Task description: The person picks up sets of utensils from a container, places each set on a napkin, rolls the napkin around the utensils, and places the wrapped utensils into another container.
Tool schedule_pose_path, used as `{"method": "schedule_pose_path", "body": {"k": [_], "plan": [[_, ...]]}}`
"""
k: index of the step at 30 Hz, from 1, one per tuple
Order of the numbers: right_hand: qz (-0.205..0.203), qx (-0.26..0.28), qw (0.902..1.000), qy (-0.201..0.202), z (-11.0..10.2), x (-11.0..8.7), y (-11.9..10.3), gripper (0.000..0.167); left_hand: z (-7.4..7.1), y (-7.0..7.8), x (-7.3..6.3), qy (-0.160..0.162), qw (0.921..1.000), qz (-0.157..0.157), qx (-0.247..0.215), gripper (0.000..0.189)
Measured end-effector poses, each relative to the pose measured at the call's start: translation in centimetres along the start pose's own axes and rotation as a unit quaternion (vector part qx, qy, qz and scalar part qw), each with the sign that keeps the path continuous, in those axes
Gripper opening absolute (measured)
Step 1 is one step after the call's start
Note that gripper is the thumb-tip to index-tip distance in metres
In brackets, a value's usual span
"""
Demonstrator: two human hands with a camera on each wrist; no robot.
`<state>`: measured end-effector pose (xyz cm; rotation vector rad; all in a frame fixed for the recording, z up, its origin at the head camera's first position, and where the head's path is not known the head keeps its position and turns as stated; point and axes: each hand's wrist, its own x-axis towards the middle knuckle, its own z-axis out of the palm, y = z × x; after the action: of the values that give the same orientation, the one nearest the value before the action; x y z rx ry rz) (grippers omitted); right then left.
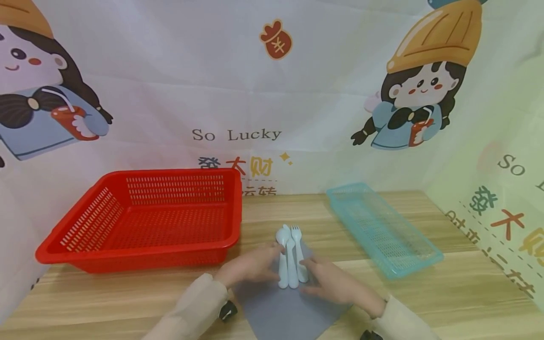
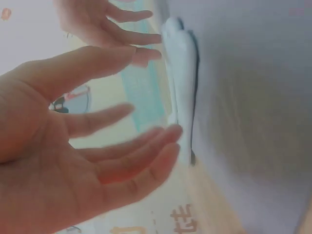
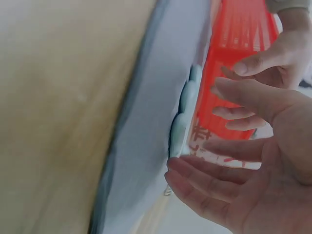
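Observation:
A pale blue spoon [image 1: 282, 236], a fork [image 1: 297, 241] and a third utensil [image 1: 292, 269] between them lie side by side on a grey cloth [image 1: 282, 311], their handles toward me. On the left of the row is my left hand [image 1: 254, 263], its fingers spread and curved, with fingertips right at the spoon. Across from it, my right hand [image 1: 337, 281] has its fingertips close beside the fork. Both wrist views show loosely bent fingers with nothing held; there the left hand [image 2: 92, 141] and the right hand [image 3: 248, 156] each reach to the edge of the row.
A red plastic basket [image 1: 148, 257] with slotted sides stands on the wooden table [image 1: 425, 302] at the left. At the right lies a long, shallow light-blue basket [image 1: 397, 271], set at a slant. A printed white curtain [image 1: 323, 94] hangs behind the table.

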<state>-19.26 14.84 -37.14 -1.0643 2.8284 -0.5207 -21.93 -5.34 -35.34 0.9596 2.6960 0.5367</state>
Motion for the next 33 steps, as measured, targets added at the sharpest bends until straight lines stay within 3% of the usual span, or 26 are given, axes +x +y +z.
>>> {"method": "schedule_pose_path", "body": {"k": [5,8,11,14,18,26,33], "plan": [[-0.05,-0.069,0.9962,-0.019,-0.1,-2.1,-0.7,0.04,0.5,0.2,-2.2,-0.014,0.9963,0.046,0.071,0.046],[-0.068,-0.112,0.991,-0.026,-0.1,-3.1,-1.1,0.042,1.1,0.5,-3.6,-0.033,0.9929,0.048,0.104,0.049],[-0.057,-0.146,0.9862,-0.052,-0.1,-3.9,-1.6,0.046,1.8,0.7,-4.8,-0.06,0.9897,0.017,0.129,0.053],[-0.02,-0.158,0.9826,-0.095,0.0,-4.5,-2.1,0.055,2.4,0.9,-5.6,-0.091,0.9824,-0.008,0.163,0.058],[0.012,-0.17,0.9771,-0.127,0.1,-4.8,-2.6,0.075,3.0,0.9,-6.0,-0.113,0.9722,0.004,0.205,0.071],[-0.051,-0.271,0.9567,-0.094,0.9,-4.3,-2.8,0.066,3.3,0.7,-6.0,-0.098,0.9611,0.055,0.252,0.075],[-0.087,-0.28,0.9511,-0.098,1.6,-4.1,-3.4,0.064,3.4,0.8,-5.9,-0.066,0.9615,0.07,0.257,0.061]]}}
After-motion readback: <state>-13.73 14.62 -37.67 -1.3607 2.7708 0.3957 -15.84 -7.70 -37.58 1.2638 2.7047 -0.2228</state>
